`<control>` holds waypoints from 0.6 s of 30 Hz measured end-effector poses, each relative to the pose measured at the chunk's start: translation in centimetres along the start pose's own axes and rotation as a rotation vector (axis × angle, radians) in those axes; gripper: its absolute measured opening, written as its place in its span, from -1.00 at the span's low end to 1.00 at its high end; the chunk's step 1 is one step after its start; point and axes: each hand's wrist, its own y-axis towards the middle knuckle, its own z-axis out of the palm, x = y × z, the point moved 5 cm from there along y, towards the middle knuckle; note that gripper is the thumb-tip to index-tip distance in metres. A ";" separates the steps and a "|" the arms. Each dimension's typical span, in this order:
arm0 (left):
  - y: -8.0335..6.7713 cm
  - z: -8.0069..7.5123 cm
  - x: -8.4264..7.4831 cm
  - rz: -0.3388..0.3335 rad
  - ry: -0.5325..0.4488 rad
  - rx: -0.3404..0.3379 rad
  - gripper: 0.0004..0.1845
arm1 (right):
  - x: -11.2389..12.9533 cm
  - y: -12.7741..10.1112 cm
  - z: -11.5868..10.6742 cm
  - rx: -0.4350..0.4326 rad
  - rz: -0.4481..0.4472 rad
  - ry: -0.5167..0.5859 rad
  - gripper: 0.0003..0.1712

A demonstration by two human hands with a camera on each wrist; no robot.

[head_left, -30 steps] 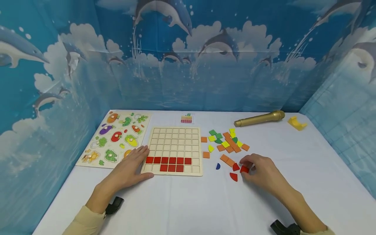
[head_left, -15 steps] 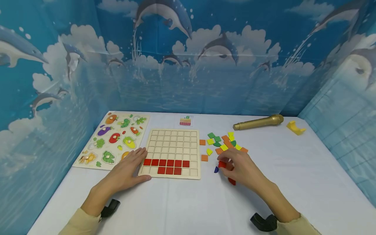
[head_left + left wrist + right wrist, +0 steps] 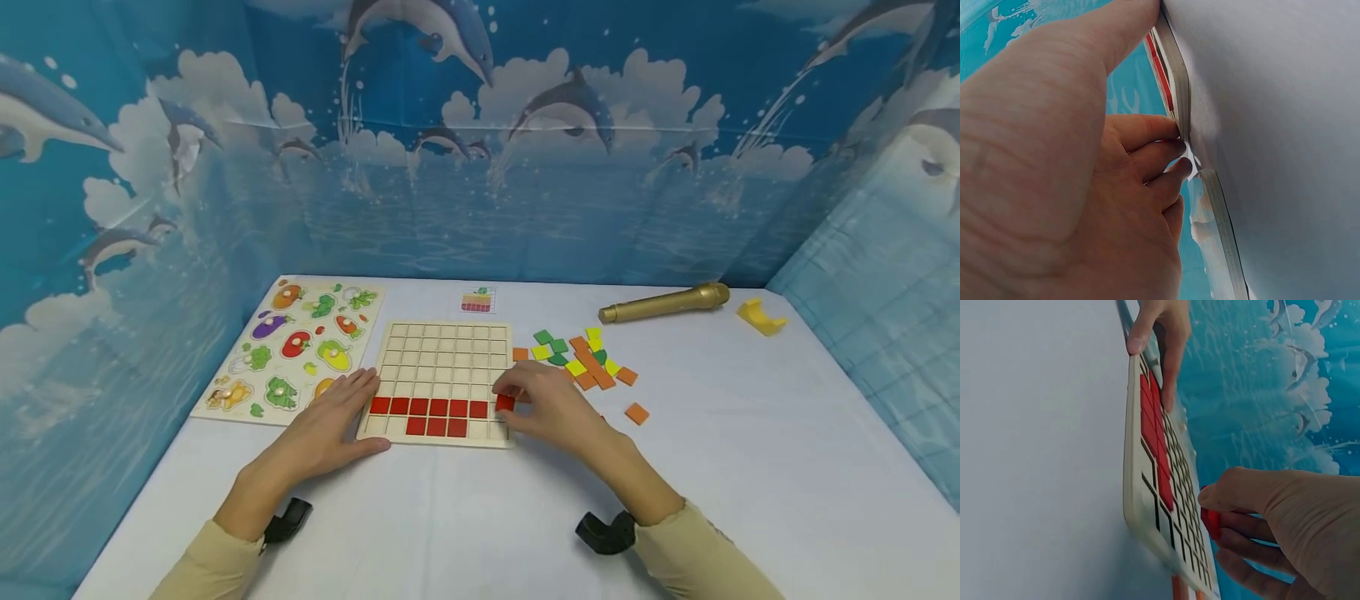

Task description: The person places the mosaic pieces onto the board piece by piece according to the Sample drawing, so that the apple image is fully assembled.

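A wooden grid board [image 3: 442, 358] lies on the white table [image 3: 480, 517], with red square tiles [image 3: 429, 407] filling part of its two nearest rows. My right hand [image 3: 536, 402] pinches a red tile [image 3: 505, 403] over the board's right edge, level with the upper red row; in the right wrist view the red tile [image 3: 1211, 524] sits between thumb and fingers above the board [image 3: 1147, 506]. My left hand [image 3: 330, 421] rests flat on the board's near-left corner, thumb along the front edge. The left wrist view shows its fingers [image 3: 1154, 156] against the board's edge [image 3: 1175, 81].
Loose orange, yellow and green tiles [image 3: 585, 358] lie right of the board, one orange tile [image 3: 637, 413] apart. A vegetable peg puzzle [image 3: 296, 350] sits at left. A small pattern card [image 3: 477, 301], a gold microphone [image 3: 663, 302] and a yellow piece [image 3: 761, 316] lie farther back.
My right hand picked a red tile from the loose pieces on the right and carried it left to the board's right edge. The left hand stayed in place.
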 end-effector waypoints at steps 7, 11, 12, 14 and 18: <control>0.2 0.3 0.1 -0.009 -0.007 -0.002 0.04 | 1.6 1.8 1.9 0.031 -0.039 0.014 -0.72; 0.2 0.6 0.1 -0.015 -0.013 0.012 0.06 | 2.3 2.4 3.0 0.044 -0.051 0.028 -0.75; 0.2 0.6 0.1 -0.017 -0.013 0.015 0.06 | 2.5 2.6 3.2 0.048 -0.056 0.030 -0.75; 0.2 0.6 0.1 -0.019 -0.008 0.011 0.06 | 2.9 2.9 3.7 0.056 -0.064 0.038 -0.77; 0.1 0.5 0.0 -0.027 -0.014 0.007 0.05 | 3.9 3.6 4.9 0.073 -0.090 0.042 -0.79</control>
